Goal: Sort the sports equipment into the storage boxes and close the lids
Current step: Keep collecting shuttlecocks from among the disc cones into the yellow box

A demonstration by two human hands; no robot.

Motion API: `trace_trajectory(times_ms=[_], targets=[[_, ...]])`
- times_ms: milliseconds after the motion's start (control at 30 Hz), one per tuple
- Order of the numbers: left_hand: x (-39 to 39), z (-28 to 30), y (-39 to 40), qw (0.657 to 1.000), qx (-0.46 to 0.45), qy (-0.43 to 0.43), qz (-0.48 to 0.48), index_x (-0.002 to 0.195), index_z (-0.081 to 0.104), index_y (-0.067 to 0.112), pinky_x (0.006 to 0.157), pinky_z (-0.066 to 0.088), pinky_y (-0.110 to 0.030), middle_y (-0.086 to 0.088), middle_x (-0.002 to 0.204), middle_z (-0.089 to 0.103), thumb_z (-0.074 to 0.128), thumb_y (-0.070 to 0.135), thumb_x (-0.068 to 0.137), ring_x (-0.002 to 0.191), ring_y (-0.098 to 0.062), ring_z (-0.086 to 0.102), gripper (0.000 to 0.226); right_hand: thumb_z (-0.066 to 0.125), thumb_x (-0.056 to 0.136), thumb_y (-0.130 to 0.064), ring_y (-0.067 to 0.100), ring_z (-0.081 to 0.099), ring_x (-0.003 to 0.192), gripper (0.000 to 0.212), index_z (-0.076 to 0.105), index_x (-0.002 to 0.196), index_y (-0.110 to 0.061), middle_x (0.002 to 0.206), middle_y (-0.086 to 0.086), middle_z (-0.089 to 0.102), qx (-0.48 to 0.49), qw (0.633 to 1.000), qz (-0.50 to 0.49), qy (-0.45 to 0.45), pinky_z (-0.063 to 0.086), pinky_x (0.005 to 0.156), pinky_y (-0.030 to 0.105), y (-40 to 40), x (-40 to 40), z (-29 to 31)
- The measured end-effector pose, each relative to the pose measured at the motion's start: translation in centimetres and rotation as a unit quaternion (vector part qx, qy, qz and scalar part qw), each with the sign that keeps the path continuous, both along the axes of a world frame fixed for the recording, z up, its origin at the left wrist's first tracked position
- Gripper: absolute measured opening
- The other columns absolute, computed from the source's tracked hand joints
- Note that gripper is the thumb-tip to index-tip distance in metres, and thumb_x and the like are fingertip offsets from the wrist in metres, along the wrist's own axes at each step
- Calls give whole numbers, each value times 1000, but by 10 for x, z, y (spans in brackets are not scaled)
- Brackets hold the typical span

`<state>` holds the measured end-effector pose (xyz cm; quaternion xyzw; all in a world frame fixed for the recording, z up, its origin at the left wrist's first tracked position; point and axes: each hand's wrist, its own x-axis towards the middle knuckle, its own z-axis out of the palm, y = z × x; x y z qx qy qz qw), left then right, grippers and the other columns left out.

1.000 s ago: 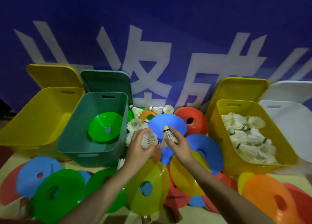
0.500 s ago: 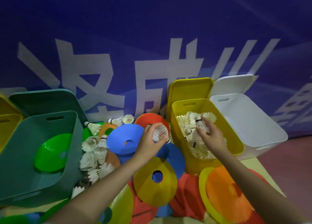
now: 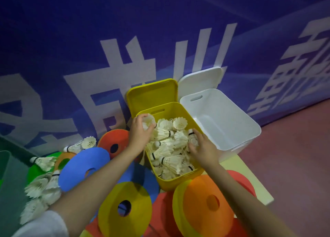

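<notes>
A yellow storage box (image 3: 180, 180) stands at the centre, its lid (image 3: 151, 94) leaning upright behind it, and it holds several white shuttlecocks (image 3: 169, 153). My left hand (image 3: 141, 131) is over the box's far left corner, closed around a white shuttlecock (image 3: 149, 120). My right hand (image 3: 203, 147) lies on the pile at the box's right side, fingers curled on a shuttlecock (image 3: 192, 136). More loose shuttlecocks (image 3: 42, 185) lie at the left among flat cones.
An empty white box (image 3: 232, 122) with its lid (image 3: 200, 78) up stands right of the yellow one. Blue (image 3: 84, 167), red (image 3: 114, 142), yellow (image 3: 125, 208) and orange (image 3: 205, 204) disc cones cover the floor in front. A green box edge (image 3: 9, 183) shows at the far left. A blue banner wall is behind.
The view has swung right. My left hand carried its shuttlecock from above the blue cone to over the yellow box. My right hand sank deeper onto the pile.
</notes>
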<state>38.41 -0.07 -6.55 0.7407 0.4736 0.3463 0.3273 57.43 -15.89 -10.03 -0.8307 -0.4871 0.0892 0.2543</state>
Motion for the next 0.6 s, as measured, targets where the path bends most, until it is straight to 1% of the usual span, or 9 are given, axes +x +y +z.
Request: trace_trajectory(times_ms=[133,200,233,300,400,467,500,533,600], targets=[[24,-23,30,996,-23,18,80,114,52,10,89,43,-40,-11,117,59,63,34,89,111,-31,54,36,47,93,-49,19,58,113,60,31,147,-32,142,1,48,22,1000,16,16,48,86,34,-1,1,0],[31,-33,39,992,-15,67,109,112,53,10,94,42,-44,-13,112,62,62,39,89,109,-34,55,38,47,93,-48,20,55,117,60,30,148,-31,141,2,49,21,999,15,19,47,87,34,0,3,1],[35,-37,42,988,-5,101,116,114,54,11,100,38,-46,-13,113,63,61,41,88,110,-34,55,40,47,94,-48,20,54,118,60,30,148,-31,141,3,48,19,1000,13,22,47,88,35,-1,3,2],[40,-42,44,981,0,156,113,125,51,14,108,31,-50,-11,126,59,59,43,89,121,-32,49,47,48,94,-48,20,55,116,60,29,148,-32,139,1,50,17,999,10,28,47,85,35,-2,5,1],[45,-45,44,967,26,243,75,144,36,24,112,24,-53,-6,151,35,54,40,92,142,-26,25,58,49,93,-49,17,59,100,60,30,148,-32,129,1,54,21,999,11,33,50,75,34,-1,7,0],[46,-45,43,958,43,278,59,148,30,29,113,20,-53,-2,158,22,52,39,93,146,-23,11,60,49,93,-50,17,60,92,60,32,147,-31,123,1,56,32,999,18,35,50,69,33,-1,7,-3],[45,-46,44,956,47,283,56,148,30,29,113,20,-52,-1,158,21,51,37,94,146,-22,11,58,47,92,-51,17,60,90,60,34,147,-30,120,1,58,40,998,21,35,50,67,33,-1,7,-4],[44,-47,44,955,47,288,51,147,33,29,113,20,-51,0,157,25,50,36,95,146,-22,14,55,45,91,-53,17,60,89,61,36,146,-30,118,1,59,48,998,25,33,49,65,32,-1,7,-6],[38,-51,47,950,49,305,34,138,48,27,111,27,-50,0,150,39,48,32,95,141,-23,27,43,44,90,-55,16,60,87,61,38,145,-29,115,1,60,60,997,34,25,47,62,30,-2,7,-8]])
